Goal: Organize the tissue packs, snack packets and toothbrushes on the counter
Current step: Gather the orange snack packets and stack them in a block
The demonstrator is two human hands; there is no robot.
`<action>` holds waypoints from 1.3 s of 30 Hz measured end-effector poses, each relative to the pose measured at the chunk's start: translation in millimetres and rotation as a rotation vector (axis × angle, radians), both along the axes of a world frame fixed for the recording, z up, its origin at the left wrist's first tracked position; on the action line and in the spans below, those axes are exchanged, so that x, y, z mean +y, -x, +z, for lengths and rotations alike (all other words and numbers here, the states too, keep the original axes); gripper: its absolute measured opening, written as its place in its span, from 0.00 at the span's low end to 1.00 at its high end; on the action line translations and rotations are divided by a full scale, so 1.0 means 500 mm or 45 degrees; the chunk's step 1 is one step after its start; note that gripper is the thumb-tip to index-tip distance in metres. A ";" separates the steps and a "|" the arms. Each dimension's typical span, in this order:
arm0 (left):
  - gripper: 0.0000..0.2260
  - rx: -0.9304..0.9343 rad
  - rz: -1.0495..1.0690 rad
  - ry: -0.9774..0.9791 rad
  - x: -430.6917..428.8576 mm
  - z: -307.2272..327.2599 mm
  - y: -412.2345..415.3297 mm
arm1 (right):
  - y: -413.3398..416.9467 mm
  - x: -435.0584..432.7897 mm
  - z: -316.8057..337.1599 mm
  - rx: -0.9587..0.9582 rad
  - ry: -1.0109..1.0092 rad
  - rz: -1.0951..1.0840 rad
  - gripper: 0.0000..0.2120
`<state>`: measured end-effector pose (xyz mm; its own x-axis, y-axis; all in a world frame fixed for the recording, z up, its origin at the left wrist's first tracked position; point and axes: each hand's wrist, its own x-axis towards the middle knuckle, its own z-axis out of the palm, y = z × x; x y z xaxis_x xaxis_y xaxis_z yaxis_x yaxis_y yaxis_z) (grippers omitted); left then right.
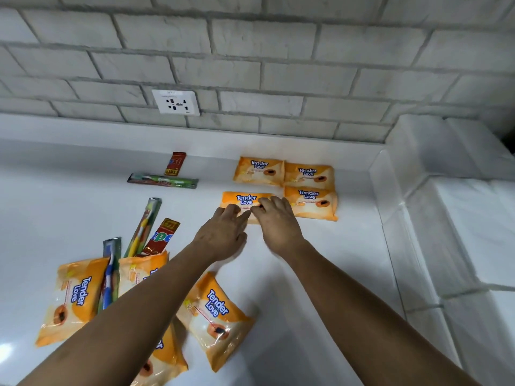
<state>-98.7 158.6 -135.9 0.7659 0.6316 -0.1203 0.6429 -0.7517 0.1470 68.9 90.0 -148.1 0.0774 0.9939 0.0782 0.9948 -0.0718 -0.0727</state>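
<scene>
Three orange tissue packs (308, 188) lie close together at the back right of the white counter (320, 274). A fourth orange pack (245, 199) lies to their left, with my left hand (223, 235) and my right hand (278, 224) resting flat on its near edge, fingers straight. Several more orange packs (214, 316) lie loose at the front left. A green-packed toothbrush (163, 181) and a red snack packet (175, 163) sit at the back. Two more toothbrushes (143, 227) and a red snack packet (161, 236) lie among the front packs.
A grey brick wall with a white power socket (176, 102) stands behind the counter. A raised white tiled ledge (459, 218) borders the counter on the right.
</scene>
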 end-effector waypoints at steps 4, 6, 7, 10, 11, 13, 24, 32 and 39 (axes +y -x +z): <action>0.27 0.010 -0.031 -0.008 0.020 0.003 -0.026 | -0.020 0.010 0.009 -0.053 0.016 -0.055 0.27; 0.28 0.013 -0.035 0.002 0.028 0.002 -0.035 | -0.029 0.015 0.012 -0.072 0.019 -0.071 0.26; 0.28 0.013 -0.038 0.007 0.031 0.002 -0.038 | -0.033 0.017 0.013 -0.077 0.021 -0.077 0.26; 0.28 0.004 -0.039 0.019 0.039 -0.001 -0.047 | -0.038 0.024 0.014 -0.081 0.021 -0.097 0.25; 0.28 0.005 -0.041 0.017 0.040 -0.002 -0.049 | -0.039 0.026 0.013 -0.080 0.019 -0.104 0.25; 0.29 0.015 -0.046 0.010 0.042 -0.003 -0.053 | -0.042 0.028 0.011 -0.079 0.014 -0.117 0.25; 0.33 -0.055 -0.022 0.115 0.043 0.007 -0.041 | -0.039 0.019 0.022 -0.062 0.009 -0.156 0.27; 0.29 -0.153 0.123 0.103 -0.009 0.033 0.059 | 0.046 -0.054 0.043 0.187 -0.080 -0.165 0.21; 0.21 -0.191 0.141 0.182 -0.071 0.052 0.162 | 0.169 -0.120 0.068 0.423 0.102 -0.110 0.18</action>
<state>-179.9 123.3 -109.7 0.7092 0.6972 -0.1047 0.6830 -0.6425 0.3473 -15.9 29.7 -114.2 0.1698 0.9845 -0.0435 0.9077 -0.1734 -0.3821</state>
